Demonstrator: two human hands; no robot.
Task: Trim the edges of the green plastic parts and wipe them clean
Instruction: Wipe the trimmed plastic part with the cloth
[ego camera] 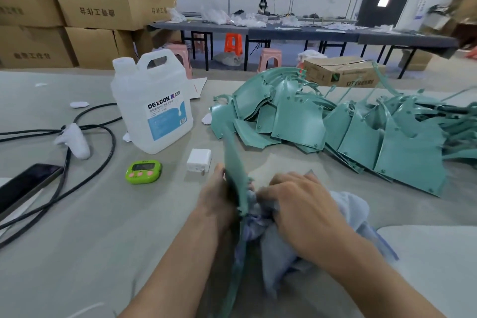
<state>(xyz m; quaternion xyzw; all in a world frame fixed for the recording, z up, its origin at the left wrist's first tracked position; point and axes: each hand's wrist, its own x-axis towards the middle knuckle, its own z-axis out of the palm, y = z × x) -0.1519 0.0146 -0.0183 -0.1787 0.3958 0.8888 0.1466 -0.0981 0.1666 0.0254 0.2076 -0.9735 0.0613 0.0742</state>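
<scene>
My left hand (216, 196) grips a green plastic part (233, 160) that stands edge-on, nearly upright, above the grey table (108, 227). My right hand (299, 204) clutches a pale blue cloth (353, 217) bunched against the part's right face. The cloth hangs down below both hands. A big pile of green plastic parts (361, 131) lies on the table to the right and beyond. No trimming tool shows in either hand.
A white DEXCON jug (152, 103) stands left of the pile. Near it lie a white charger (199, 160), a green timer (143, 171), a white controller (76, 141), black cables (103, 131) and a phone (25, 186). A cardboard box (343, 72) sits behind the pile.
</scene>
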